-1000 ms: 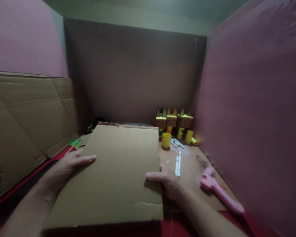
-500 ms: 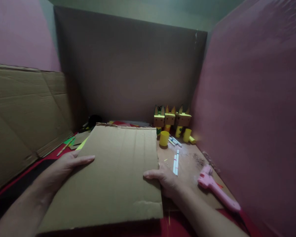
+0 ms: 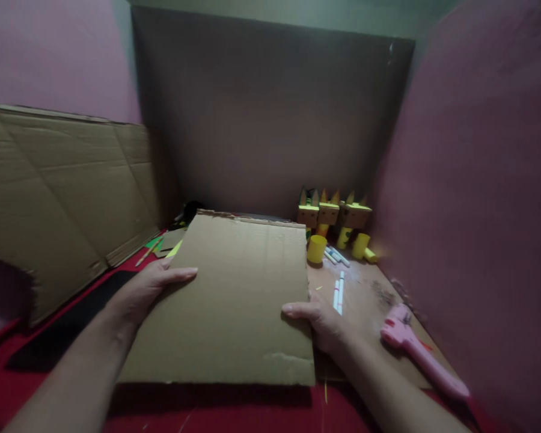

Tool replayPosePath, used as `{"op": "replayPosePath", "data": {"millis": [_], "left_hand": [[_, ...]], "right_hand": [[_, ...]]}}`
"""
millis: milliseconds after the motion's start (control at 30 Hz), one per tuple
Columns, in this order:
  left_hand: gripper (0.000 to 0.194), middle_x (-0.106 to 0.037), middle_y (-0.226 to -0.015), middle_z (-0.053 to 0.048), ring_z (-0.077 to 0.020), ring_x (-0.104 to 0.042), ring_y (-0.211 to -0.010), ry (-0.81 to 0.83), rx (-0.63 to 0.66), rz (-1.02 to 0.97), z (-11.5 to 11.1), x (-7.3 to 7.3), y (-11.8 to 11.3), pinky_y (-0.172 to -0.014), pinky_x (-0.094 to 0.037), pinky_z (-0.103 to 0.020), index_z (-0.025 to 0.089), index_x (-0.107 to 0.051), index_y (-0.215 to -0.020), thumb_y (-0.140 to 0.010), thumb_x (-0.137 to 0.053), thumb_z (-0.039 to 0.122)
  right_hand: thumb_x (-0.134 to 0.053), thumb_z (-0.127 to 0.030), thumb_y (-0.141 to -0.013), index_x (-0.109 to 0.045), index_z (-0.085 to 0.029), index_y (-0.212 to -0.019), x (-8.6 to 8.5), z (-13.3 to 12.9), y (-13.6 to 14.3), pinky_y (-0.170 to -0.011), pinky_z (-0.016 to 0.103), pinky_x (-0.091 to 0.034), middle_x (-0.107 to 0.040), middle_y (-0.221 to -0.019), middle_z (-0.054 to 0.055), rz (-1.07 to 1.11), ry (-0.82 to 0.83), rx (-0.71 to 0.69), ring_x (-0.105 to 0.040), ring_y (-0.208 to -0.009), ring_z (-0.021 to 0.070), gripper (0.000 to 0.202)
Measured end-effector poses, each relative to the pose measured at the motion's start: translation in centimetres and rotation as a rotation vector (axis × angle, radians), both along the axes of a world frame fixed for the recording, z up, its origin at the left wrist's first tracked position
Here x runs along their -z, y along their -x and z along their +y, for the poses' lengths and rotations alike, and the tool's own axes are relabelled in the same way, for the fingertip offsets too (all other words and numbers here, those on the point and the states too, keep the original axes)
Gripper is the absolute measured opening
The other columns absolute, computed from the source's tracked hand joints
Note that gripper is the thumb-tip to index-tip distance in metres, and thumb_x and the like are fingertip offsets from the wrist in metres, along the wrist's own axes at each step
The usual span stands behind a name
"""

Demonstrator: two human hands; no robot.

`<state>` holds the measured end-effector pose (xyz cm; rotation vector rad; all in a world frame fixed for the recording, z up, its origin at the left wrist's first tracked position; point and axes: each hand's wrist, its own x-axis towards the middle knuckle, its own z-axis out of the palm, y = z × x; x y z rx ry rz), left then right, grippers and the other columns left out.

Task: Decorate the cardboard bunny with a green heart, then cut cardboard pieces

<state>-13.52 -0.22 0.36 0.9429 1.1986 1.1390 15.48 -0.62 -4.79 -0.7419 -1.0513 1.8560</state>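
Observation:
A flat brown cardboard sheet (image 3: pixel 234 307) is held in front of me, its torn far edge raised above the things behind it. My left hand (image 3: pixel 155 285) grips the sheet's left side, thumb on top and the other fingers hidden beneath. On the right edge, my right hand (image 3: pixel 320 319) clasps it the same way, thumb lying on the upper face. Just beyond my right hand lie two white markers (image 3: pixel 338 293). A pink glue gun (image 3: pixel 419 346) rests to the right of that hand.
Several cardboard-headed figures with pointed ears (image 3: pixel 329 214) stand at the back right, near a yellow paper tube (image 3: pixel 317 249). A large cardboard panel (image 3: pixel 81 174) leans along the left wall. A black flat piece (image 3: pixel 72 328) lies on the red cloth (image 3: pixel 216 415). A pencil (image 3: pixel 148 252) lies at left.
The view has swung left, so everything sits further right in the picture. Both hands still hold the cardboard sheet, which appears slightly higher in view.

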Motion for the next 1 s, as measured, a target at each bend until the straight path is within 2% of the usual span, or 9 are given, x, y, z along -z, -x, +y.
{"op": "replayPosePath", "data": {"millis": [100, 300, 367, 467, 600, 767, 900, 1000], "left_hand": [[0.070, -0.078, -0.085, -0.013, -0.0278, -0.071, -0.062, -0.003, -0.007, -0.021, 0.1, 0.2, 0.3, -0.059, -0.058, -0.038, 0.016, -0.064, -0.127, -0.060, -0.082, 0.024], [0.069, -0.078, -0.081, -0.010, -0.0244, -0.070, -0.061, -0.038, -0.011, -0.040, -0.5, -0.2, -0.1, -0.058, -0.056, -0.034, 0.015, -0.063, -0.129, -0.063, -0.080, 0.023], [0.061, -0.077, -0.080, -0.008, -0.0254, -0.071, -0.063, -0.008, -0.032, -0.052, -0.5, -0.4, -0.3, -0.057, -0.057, -0.035, 0.016, -0.065, -0.126, -0.068, -0.077, 0.031], [0.050, -0.076, -0.076, -0.008, -0.0303, -0.072, -0.068, 0.034, -0.093, -0.119, 0.0, -0.3, -0.4, -0.053, -0.056, -0.038, 0.018, -0.069, -0.119, -0.081, -0.063, 0.050], [0.048, -0.074, -0.073, -0.006, -0.0319, -0.072, -0.072, -0.042, -0.213, -0.135, 0.6, 0.1, 0.0, -0.053, -0.056, -0.038, 0.021, -0.070, -0.114, -0.083, -0.060, 0.056], [0.059, -0.074, -0.075, -0.009, -0.0309, -0.072, -0.072, -0.018, -0.120, -0.170, 0.8, 0.0, 0.2, -0.055, -0.058, -0.038, 0.020, -0.069, -0.114, -0.085, -0.050, 0.067], [0.054, -0.075, -0.077, -0.008, -0.0298, -0.072, -0.073, 0.002, -0.116, -0.208, 0.7, -0.1, 0.1, -0.056, -0.059, -0.038, 0.021, -0.070, -0.114, -0.086, -0.052, 0.063], [0.041, -0.075, -0.077, -0.005, -0.0288, -0.073, -0.072, -0.043, -0.187, -0.134, 0.8, 0.1, 0.1, -0.055, -0.060, -0.038, 0.022, -0.070, -0.113, -0.086, -0.059, 0.051]], "right_hand": [[-0.078, -0.020, -0.055, -0.066, -0.016, -0.115, 0.2, 0.0, -0.2, -0.068, 0.032, -0.056, -0.077, -0.088, 0.008, -0.003, -0.005, -0.015, -0.072, -0.072, 0.0218, 0.062], [-0.080, -0.022, -0.057, -0.064, -0.017, -0.120, 0.5, 0.0, -0.5, -0.071, 0.035, -0.057, -0.077, -0.091, 0.009, -0.035, -0.002, -0.020, -0.073, -0.077, 0.0247, 0.065], [-0.080, -0.023, -0.056, -0.064, -0.016, -0.120, 0.4, -0.1, -0.5, -0.071, 0.036, -0.057, -0.077, -0.093, 0.010, -0.045, 0.011, -0.013, -0.073, -0.077, 0.0255, 0.066], [-0.080, -0.024, -0.056, -0.066, -0.015, -0.118, 0.2, -0.2, -0.4, -0.069, 0.036, -0.058, -0.077, -0.089, 0.011, -0.067, 0.028, -0.001, -0.073, -0.075, 0.0262, 0.064], [-0.080, -0.026, -0.057, -0.067, -0.015, -0.117, 0.1, -0.2, -0.4, -0.069, 0.037, -0.057, -0.077, -0.087, 0.010, -0.084, 0.045, 0.011, -0.072, -0.073, 0.0267, 0.062], [-0.080, -0.025, -0.058, -0.067, -0.015, -0.119, 0.2, -0.2, -0.4, -0.071, 0.038, -0.057, -0.077, -0.086, 0.009, -0.080, 0.055, 0.011, -0.072, -0.072, 0.0256, 0.063], [-0.080, -0.024, -0.058, -0.066, -0.016, -0.119, 0.0, -0.3, -0.3, -0.073, 0.037, -0.057, -0.077, -0.089, 0.010, -0.048, 0.046, 0.011, -0.073, -0.077, 0.0258, 0.063], [-0.080, -0.023, -0.058, -0.065, -0.015, -0.118, -0.1, -0.3, -0.3, -0.075, 0.037, -0.058, -0.077, -0.089, 0.010, -0.041, 0.037, 0.021, -0.073, -0.077, 0.0253, 0.062]]}}
